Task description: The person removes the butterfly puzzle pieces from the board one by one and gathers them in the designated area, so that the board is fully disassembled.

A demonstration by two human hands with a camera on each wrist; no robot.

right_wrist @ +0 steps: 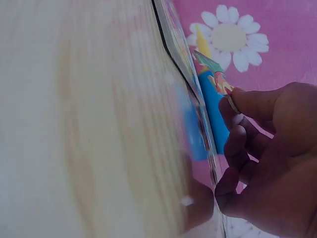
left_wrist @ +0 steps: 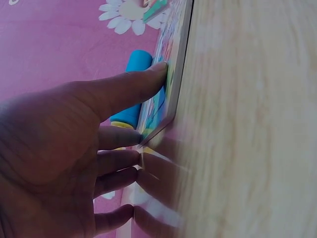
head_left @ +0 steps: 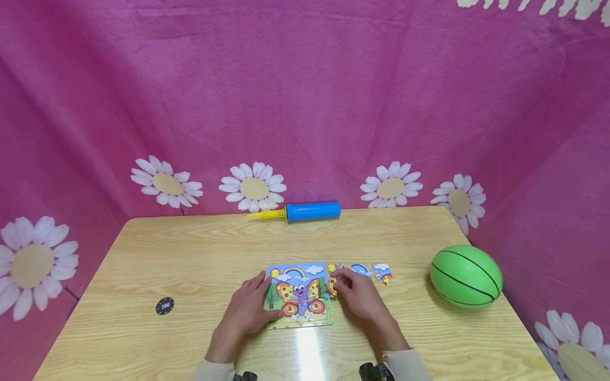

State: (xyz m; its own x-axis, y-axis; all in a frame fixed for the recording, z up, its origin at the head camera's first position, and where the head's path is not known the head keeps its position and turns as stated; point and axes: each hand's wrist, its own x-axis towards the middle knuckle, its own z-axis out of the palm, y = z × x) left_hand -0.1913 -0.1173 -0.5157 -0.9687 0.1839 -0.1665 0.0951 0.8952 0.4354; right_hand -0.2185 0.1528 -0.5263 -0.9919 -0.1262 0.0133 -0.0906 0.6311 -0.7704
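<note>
A butterfly jigsaw puzzle (head_left: 300, 301) in a flat tray lies on the table between both hands. My left hand (head_left: 248, 304) rests at its left side, thumb (left_wrist: 143, 84) laid on the picture near the edge and forefinger touching the corner. The other left fingers reach down to the tabletop. My right hand (head_left: 359, 293) pinches a small puzzle piece (right_wrist: 217, 74), green at one end and red and yellow at the other, between thumb and forefinger. That piece is held tilted over the puzzle's right edge. Loose puzzle pieces, among them a cloud piece (head_left: 381, 270) and a rainbow piece (head_left: 360, 269), lie beyond the right hand.
A blue hand pump (head_left: 312, 211) with a yellow nozzle lies along the table's back edge. To the right sits a green ball (head_left: 466, 275) with black lines. A black chip (head_left: 164, 306) marked 100 lies at the left. A pink flowered cloth (head_left: 305, 106) hangs behind the table.
</note>
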